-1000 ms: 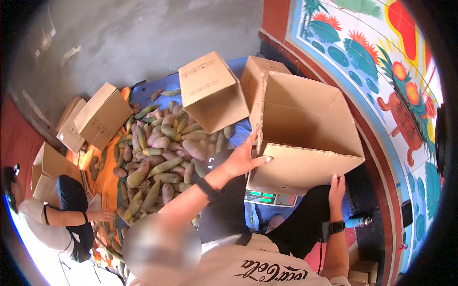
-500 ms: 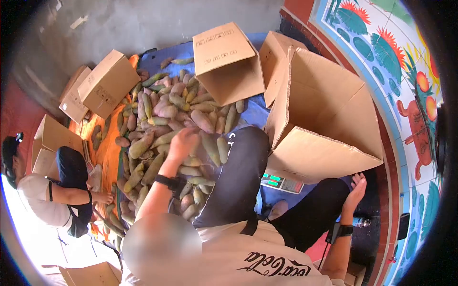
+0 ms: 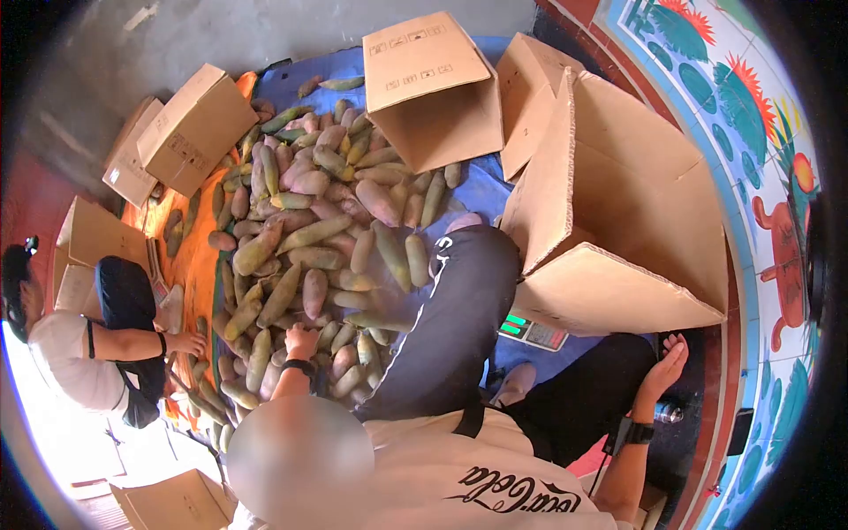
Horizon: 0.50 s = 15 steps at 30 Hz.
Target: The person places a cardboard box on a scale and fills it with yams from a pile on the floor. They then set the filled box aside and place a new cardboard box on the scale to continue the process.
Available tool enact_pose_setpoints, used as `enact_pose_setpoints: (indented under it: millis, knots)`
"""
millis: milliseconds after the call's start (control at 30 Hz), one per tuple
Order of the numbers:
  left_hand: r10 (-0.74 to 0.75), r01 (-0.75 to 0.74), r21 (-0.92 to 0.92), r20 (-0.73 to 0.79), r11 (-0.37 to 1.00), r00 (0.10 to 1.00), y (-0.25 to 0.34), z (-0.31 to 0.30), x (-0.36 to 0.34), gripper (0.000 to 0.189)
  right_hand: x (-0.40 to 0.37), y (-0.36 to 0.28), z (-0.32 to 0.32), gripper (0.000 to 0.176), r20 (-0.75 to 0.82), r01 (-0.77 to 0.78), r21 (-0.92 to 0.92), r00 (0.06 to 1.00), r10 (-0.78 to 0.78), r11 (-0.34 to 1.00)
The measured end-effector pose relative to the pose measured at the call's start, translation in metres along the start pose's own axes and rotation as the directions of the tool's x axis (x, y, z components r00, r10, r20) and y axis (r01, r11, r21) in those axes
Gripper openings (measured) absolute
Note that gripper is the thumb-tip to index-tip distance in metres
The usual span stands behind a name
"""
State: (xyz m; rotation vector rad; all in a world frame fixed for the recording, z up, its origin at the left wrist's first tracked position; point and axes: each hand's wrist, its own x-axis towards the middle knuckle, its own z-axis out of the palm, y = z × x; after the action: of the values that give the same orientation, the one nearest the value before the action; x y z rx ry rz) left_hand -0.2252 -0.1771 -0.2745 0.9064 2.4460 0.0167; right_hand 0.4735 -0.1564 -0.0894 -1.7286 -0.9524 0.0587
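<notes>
My left hand (image 3: 301, 341) is low over a broad pile of long, plump vegetables (image 3: 310, 232), green to purplish pink, which look like radishes. Its fingers are slightly apart and point into the pile, with nothing visible in them. Just beyond the fingertips lies a pinkish vegetable (image 3: 314, 293). My right hand (image 3: 669, 364) rests beside my right knee, palm turned up and fingers stretched out, holding nothing. A large open cardboard box (image 3: 618, 287) stands in front of that knee, on a scale with lit green digits (image 3: 533, 333).
Another open carton (image 3: 428, 79) lies tipped at the back of the blue sheet (image 3: 322, 64). More cartons (image 3: 196, 132) sit at the left by an orange sheet (image 3: 190, 274). A crouching person (image 3: 84, 358) reaches toward the pile's left edge. A painted tile wall (image 3: 720, 132) borders the right.
My left hand has drawn back from the middle of the pile toward my body. My right hand stays by the knee. The view has tilted slightly. The other person's pose is about the same.
</notes>
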Motion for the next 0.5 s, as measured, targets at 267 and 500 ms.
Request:
enact_pose_setpoints:
  millis: [267, 500]
  knots:
    - [-0.205, 0.204, 0.100, 0.007, 0.974, 0.979, -0.023, -0.004, -0.030, 0.063, 0.004, 0.007, -0.002, 0.041, 0.055, 0.029, -0.023, 0.998, -0.028, 0.999]
    - [-0.298, 0.300, 0.197, -0.038, 0.933, 0.954, -0.042, -0.005, -0.041, 0.076, 0.006, 0.003, 0.000, 0.038, 0.074, 0.076, -0.066, 0.995, -0.071, 0.995]
